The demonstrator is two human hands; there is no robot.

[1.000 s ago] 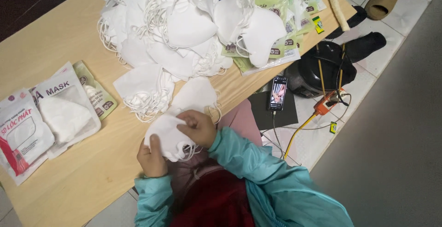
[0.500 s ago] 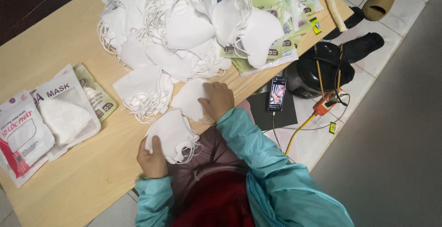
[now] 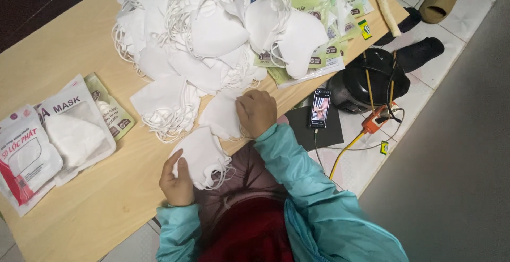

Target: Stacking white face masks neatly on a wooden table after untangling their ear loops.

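- Packets (image 3: 50, 145) lie at the far left of the frame: flat see-through pouches, each with a white mask inside, overlapping near the worktop edge; one has a red side, another behind is green.
- The worktop (image 3: 64, 55) is pale wood grain and runs slantwise from lower left to upper right.
- The left hand (image 3: 176, 179), low and left of centre, holds a white mask (image 3: 199, 153) by its edge, thumb on top and fingers curled under; the mask lies partly on the worktop edge, its ear loops trailing toward the lap.
- A second mask (image 3: 222, 114) lies just above it; the right hand (image 3: 257, 112) rests on it, fingers bent down, pressing or pinching it, and I cannot tell which.
- A big heap (image 3: 212, 28) of loose white masks fills the upper centre, loops tangled.
- Green pouches (image 3: 319, 7) lie under and right of the heap, flat; whether they hold anything I cannot tell.
- A phone (image 3: 320, 108), screen lit, sits on a dark pad right of the worktop, a cable running from it.
- On the tiled floor (image 3: 451, 55) at upper right: a black round appliance (image 3: 372, 81), an orange plug strip (image 3: 376, 121), slippers (image 3: 425, 49).
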